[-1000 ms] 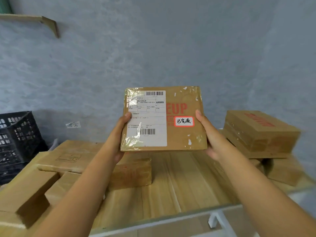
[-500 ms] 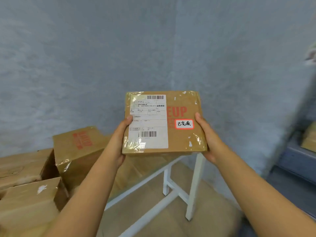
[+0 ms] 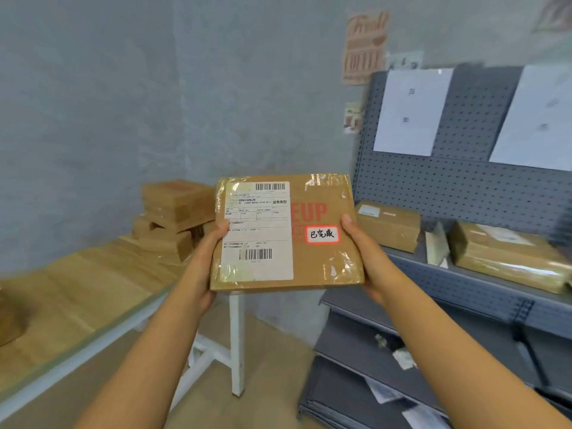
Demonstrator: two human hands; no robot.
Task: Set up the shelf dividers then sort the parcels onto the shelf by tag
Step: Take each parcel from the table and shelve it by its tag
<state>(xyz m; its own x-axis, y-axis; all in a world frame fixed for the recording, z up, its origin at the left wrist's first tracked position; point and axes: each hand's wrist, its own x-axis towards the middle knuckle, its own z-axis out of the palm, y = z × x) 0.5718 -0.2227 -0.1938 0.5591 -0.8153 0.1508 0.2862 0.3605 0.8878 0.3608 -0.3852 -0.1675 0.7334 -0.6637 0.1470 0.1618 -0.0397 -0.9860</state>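
I hold a flat brown cardboard parcel up in front of me, between the table and the shelf. It carries a white shipping label and a red-edged tag with handwritten characters. My left hand grips its left edge, thumb on the front. On the opposite edge, my right hand grips the same way. To the right stands the grey pegboard shelf. Two parcels, a left one and a right one, lie on its upper level, a thin divider upright between them.
A wooden table with white legs runs along the left, with stacked parcels at its far end. Two white paper sheets hang on the shelf's back panel. Lower shelf levels hold scraps of paper. Grey wall behind.
My view has swung right with the parcel still held in both hands. The table has slid to the left and the grey shelf has come into view on the right.
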